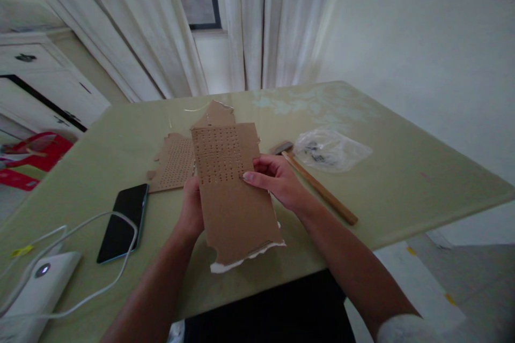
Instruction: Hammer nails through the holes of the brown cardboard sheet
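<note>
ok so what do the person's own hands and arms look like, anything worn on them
Both hands, the left and the right, are ungloved, and no watch or bracelet shows. Both forearms are bare; a whitish sleeve shows on the right arm. The left sleeve is out of view.

Bare left hand [192, 206] and bare right hand [278, 179] are holding a brown, torn-edged, perforated rectangular cardboard sheet [237, 206]. Wooden-handled hammer [320, 188] is lying beside a clear plastic bag [333, 151]; black-screened phone [124, 223] is resting near another perforated brown cardboard piece [172, 166].
</note>
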A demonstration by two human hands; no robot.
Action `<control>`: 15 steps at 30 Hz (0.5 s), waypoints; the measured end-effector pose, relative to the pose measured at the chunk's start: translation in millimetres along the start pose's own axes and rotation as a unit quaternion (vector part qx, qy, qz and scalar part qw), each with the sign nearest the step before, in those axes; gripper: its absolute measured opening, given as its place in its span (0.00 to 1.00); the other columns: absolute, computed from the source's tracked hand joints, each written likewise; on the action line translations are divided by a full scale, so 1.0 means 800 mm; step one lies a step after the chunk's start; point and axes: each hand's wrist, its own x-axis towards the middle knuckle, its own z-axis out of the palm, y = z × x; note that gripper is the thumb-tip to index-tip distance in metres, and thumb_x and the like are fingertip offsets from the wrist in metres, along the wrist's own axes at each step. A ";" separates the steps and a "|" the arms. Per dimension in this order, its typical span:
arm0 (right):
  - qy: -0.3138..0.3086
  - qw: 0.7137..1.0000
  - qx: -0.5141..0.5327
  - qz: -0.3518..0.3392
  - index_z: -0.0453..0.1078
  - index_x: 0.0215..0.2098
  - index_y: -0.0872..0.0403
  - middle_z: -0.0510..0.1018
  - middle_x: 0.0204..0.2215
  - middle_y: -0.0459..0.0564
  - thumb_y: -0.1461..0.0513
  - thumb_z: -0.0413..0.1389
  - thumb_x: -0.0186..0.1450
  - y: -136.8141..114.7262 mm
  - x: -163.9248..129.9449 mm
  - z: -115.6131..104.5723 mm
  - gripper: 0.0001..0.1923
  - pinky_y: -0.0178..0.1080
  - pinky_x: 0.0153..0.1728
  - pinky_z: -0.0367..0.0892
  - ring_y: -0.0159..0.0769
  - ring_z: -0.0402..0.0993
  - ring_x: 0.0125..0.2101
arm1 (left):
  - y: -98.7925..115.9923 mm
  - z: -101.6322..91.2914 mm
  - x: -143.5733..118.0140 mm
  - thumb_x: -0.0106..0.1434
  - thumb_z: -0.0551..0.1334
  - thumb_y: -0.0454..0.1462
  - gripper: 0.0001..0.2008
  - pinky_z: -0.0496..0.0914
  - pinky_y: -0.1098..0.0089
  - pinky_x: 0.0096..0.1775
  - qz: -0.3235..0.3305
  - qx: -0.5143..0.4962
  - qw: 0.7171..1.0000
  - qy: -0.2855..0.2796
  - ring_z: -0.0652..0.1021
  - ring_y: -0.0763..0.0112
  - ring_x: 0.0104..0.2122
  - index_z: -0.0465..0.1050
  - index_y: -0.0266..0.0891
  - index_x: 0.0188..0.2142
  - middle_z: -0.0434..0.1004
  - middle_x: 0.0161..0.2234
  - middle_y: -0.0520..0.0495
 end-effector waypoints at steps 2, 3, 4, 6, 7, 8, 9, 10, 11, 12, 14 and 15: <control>0.023 1.000 0.001 -0.005 0.85 0.40 0.50 0.89 0.37 0.47 0.52 0.78 0.59 0.001 0.002 -0.001 0.16 0.37 0.38 0.77 0.35 0.84 0.35 | 0.003 0.000 0.010 0.72 0.68 0.53 0.16 0.81 0.64 0.34 -0.001 -0.021 1.000 0.023 0.83 0.62 0.32 0.85 0.44 0.44 0.86 0.35 0.47; 0.036 0.999 -0.001 -0.006 0.85 0.41 0.50 0.89 0.37 0.47 0.51 0.78 0.59 0.002 0.003 -0.002 0.17 0.37 0.38 0.77 0.36 0.84 0.35 | 0.005 -0.002 0.015 0.74 0.68 0.51 0.17 0.82 0.63 0.39 0.005 -0.035 0.998 0.056 0.85 0.62 0.37 0.85 0.44 0.52 0.88 0.42 0.45; 0.047 0.999 -0.005 -0.007 0.85 0.41 0.51 0.89 0.37 0.48 0.51 0.78 0.59 0.004 0.004 -0.003 0.18 0.38 0.38 0.76 0.36 0.84 0.35 | 0.008 -0.004 0.018 0.75 0.67 0.49 0.18 0.82 0.63 0.44 0.017 -0.041 0.994 0.100 0.86 0.62 0.43 0.82 0.45 0.58 0.88 0.49 0.44; 0.066 0.997 -0.026 -0.010 0.84 0.42 0.51 0.89 0.37 0.48 0.50 0.78 0.59 0.007 0.006 -0.004 0.20 0.38 0.37 0.75 0.37 0.83 0.35 | 0.014 -0.010 0.021 0.77 0.66 0.46 0.19 0.80 0.61 0.54 0.064 -0.024 0.984 0.166 0.85 0.61 0.52 0.80 0.47 0.63 0.86 0.56 0.43; 0.071 0.997 -0.040 -0.013 0.84 0.41 0.51 0.88 0.36 0.48 0.49 0.78 0.58 0.008 0.007 -0.004 0.20 0.38 0.37 0.74 0.37 0.82 0.35 | 0.017 -0.014 0.021 0.77 0.66 0.45 0.17 0.78 0.59 0.57 0.093 -0.003 0.981 0.168 0.84 0.61 0.55 0.81 0.47 0.62 0.85 0.58 0.43; 0.071 0.996 -0.054 -0.015 0.83 0.41 0.51 0.87 0.35 0.47 0.49 0.78 0.58 0.010 0.007 -0.004 0.20 0.37 0.36 0.73 0.37 0.82 0.34 | 0.021 -0.017 0.021 0.77 0.67 0.45 0.14 0.77 0.57 0.60 0.119 0.020 0.982 0.148 0.83 0.59 0.57 0.83 0.48 0.59 0.85 0.58 0.43; 0.068 0.995 -0.067 -0.017 0.83 0.41 0.51 0.86 0.34 0.46 0.49 0.78 0.58 0.012 0.007 -0.004 0.21 0.37 0.35 0.72 0.37 0.81 0.33 | 0.024 -0.020 0.020 0.75 0.69 0.44 0.12 0.76 0.55 0.62 0.141 0.040 0.983 0.112 0.83 0.58 0.57 0.85 0.49 0.55 0.86 0.58 0.44; 0.063 0.995 -0.076 -0.019 0.82 0.40 0.51 0.85 0.32 0.45 0.49 0.78 0.58 0.013 0.007 -0.003 0.21 0.37 0.34 0.70 0.36 0.79 0.32 | 0.026 -0.022 0.019 0.73 0.72 0.44 0.11 0.76 0.53 0.62 0.160 0.056 0.983 0.070 0.83 0.56 0.57 0.87 0.49 0.53 0.86 0.57 0.44; 0.055 0.995 -0.083 -0.018 0.82 0.40 0.51 0.84 0.31 0.44 0.48 0.78 0.58 0.014 0.007 -0.002 0.21 0.37 0.34 0.70 0.36 0.79 0.32 | 0.028 -0.022 0.018 0.72 0.74 0.43 0.09 0.76 0.52 0.61 0.177 0.068 0.981 0.034 0.84 0.56 0.56 0.88 0.50 0.50 0.87 0.56 0.45; 0.047 0.995 -0.089 -0.017 0.81 0.40 0.51 0.83 0.31 0.44 0.48 0.78 0.59 0.015 0.006 -0.002 0.21 0.37 0.33 0.69 0.36 0.78 0.31 | 0.030 -0.021 0.017 0.71 0.75 0.42 0.08 0.77 0.52 0.60 0.192 0.076 0.978 0.011 0.84 0.56 0.55 0.88 0.50 0.48 0.88 0.55 0.45; 0.031 0.994 -0.100 -0.015 0.80 0.39 0.51 0.82 0.30 0.43 0.48 0.77 0.60 0.016 0.006 -0.002 0.20 0.37 0.34 0.69 0.35 0.78 0.32 | 0.031 -0.016 0.016 0.70 0.75 0.39 0.04 0.79 0.54 0.57 0.218 0.085 0.972 0.000 0.85 0.57 0.52 0.88 0.50 0.44 0.89 0.51 0.46; 0.025 0.994 -0.105 -0.015 0.80 0.38 0.51 0.82 0.30 0.43 0.48 0.77 0.60 0.017 0.006 -0.002 0.20 0.37 0.35 0.70 0.35 0.78 0.32 | 0.032 -0.012 0.015 0.71 0.73 0.38 0.03 0.79 0.53 0.58 0.228 0.085 0.970 0.006 0.86 0.58 0.51 0.88 0.49 0.43 0.90 0.49 0.47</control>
